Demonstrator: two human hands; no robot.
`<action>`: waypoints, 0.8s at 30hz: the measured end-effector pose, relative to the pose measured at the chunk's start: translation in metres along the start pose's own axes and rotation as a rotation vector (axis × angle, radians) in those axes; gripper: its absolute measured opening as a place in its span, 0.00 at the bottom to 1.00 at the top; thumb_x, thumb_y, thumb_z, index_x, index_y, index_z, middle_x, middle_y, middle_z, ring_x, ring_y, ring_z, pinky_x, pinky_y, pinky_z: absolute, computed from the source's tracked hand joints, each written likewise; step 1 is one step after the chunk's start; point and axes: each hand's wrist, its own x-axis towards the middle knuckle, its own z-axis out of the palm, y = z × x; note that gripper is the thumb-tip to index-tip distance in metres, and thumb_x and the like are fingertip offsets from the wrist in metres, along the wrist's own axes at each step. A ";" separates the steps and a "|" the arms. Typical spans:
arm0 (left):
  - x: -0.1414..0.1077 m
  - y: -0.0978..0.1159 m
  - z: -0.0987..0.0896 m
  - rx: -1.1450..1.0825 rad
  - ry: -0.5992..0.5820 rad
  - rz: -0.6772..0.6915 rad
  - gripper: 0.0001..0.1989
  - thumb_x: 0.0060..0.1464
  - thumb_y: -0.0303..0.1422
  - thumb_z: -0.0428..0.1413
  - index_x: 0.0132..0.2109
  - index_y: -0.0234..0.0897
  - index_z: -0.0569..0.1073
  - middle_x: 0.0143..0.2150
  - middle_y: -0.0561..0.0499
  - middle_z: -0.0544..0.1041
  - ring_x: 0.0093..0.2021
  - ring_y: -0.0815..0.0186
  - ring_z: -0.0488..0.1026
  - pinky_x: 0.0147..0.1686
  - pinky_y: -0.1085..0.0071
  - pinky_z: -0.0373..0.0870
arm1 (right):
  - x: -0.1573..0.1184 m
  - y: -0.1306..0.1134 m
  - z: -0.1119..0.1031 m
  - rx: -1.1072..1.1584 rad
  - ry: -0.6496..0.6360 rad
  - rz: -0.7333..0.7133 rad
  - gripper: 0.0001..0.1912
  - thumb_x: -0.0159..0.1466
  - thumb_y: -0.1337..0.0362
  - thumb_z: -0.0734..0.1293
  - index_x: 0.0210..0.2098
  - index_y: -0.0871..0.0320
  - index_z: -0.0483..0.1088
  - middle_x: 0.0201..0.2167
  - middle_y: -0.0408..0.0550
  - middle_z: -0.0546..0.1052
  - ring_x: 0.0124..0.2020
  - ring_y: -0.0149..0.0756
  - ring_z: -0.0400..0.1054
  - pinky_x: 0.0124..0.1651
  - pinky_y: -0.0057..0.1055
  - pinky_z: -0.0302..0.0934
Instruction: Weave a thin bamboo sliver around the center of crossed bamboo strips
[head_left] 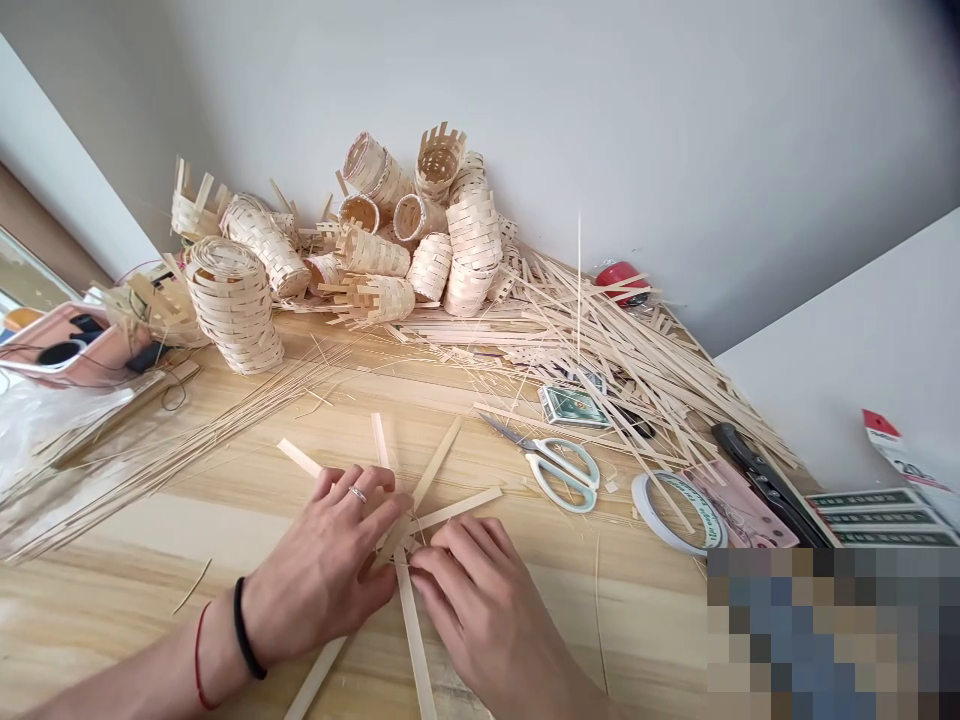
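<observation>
Flat pale wooden strips (415, 635) cross one another on the table and fan out like a star. My left hand (319, 560), with a ring and wristbands, lies over their crossing, its fingers closed on the strips. Close by on the right, my right hand (491, 605) has its thumb and forefinger pinched together near the centre. A thin strand (403, 564) runs between the two hands across the crossing; my right fingertips seem to grip its end. Part of the crossing is hidden under my fingers.
Scissors (562, 475), a tape roll (679, 512) and a black-handled knife (765, 480) lie to the right. Woven baskets (234, 305) and piled strips (615, 330) stand along the back. Thin strands (187, 425) and a pink bin (82, 350) are at left.
</observation>
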 end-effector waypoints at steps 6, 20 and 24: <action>0.000 0.003 -0.003 0.000 -0.016 -0.006 0.26 0.52 0.25 0.58 0.59 0.41 0.69 0.58 0.40 0.69 0.57 0.47 0.68 0.55 0.45 0.63 | -0.001 0.000 0.005 -0.048 0.008 -0.041 0.10 0.69 0.76 0.64 0.33 0.58 0.67 0.32 0.45 0.71 0.34 0.38 0.62 0.41 0.38 0.54; 0.003 -0.030 -0.010 -0.036 -0.225 0.204 0.33 0.63 0.38 0.58 0.72 0.43 0.58 0.74 0.44 0.61 0.75 0.47 0.52 0.72 0.42 0.48 | 0.002 -0.002 -0.009 -0.014 -0.078 -0.050 0.11 0.71 0.77 0.58 0.35 0.58 0.64 0.31 0.45 0.71 0.33 0.39 0.63 0.41 0.38 0.55; 0.006 -0.024 -0.014 -0.064 -0.187 0.194 0.24 0.61 0.31 0.57 0.63 0.43 0.67 0.66 0.45 0.69 0.70 0.50 0.59 0.69 0.47 0.52 | 0.002 -0.003 -0.008 -0.004 -0.077 -0.050 0.11 0.71 0.77 0.59 0.35 0.58 0.65 0.31 0.44 0.72 0.32 0.38 0.64 0.42 0.37 0.55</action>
